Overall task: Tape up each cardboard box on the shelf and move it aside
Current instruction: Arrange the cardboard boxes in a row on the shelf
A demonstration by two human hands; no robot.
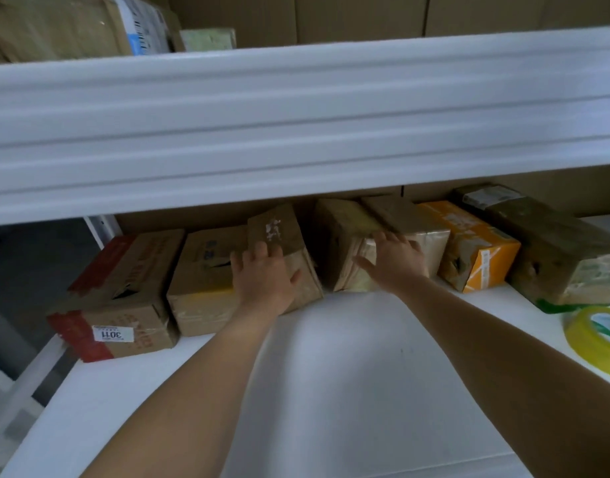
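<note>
Reaching under the upper shelf, the right hand [396,260] is resting flat, fingers spread, on the pale taped box [352,243], lying long axis front-to-back just right of the tilted brown box [283,250], which the left hand [262,274] is pressing open-palmed.

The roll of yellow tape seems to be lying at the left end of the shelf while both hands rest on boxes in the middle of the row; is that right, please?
Not quite. The roll of yellow tape lies at the right end of the shelf, as the head view shows. The rest holds: the left hand and right hand rest on boxes in the middle of the row.
</note>
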